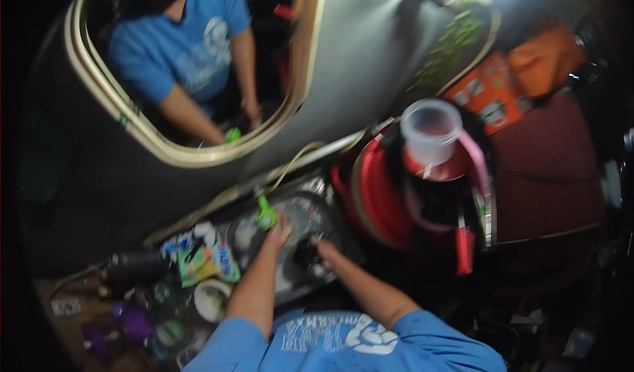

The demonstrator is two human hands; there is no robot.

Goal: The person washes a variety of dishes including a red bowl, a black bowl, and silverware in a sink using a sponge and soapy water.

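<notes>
Both of my hands reach into a metal sink (292, 284). My left hand (281, 229) is beside the bright green tap fitting (266, 215); blur hides whether it grips the fitting or only touches it. Lower and to the right, my right hand (325, 254) holds a dark object (306, 254), too blurred to name. Pale, indistinct shapes lie in the basin around my hands. A thin yellowish hose (292, 163) runs along the wall behind the tap.
Left of the sink are a printed plastic packet (210, 258), a whitish cup (212, 300) and purple items (133, 322). Right stand a red basin (379, 193) and a translucent bucket (431, 131); a red handle (464, 250) juts out. A mirror (193, 69) hangs above, reflecting a person.
</notes>
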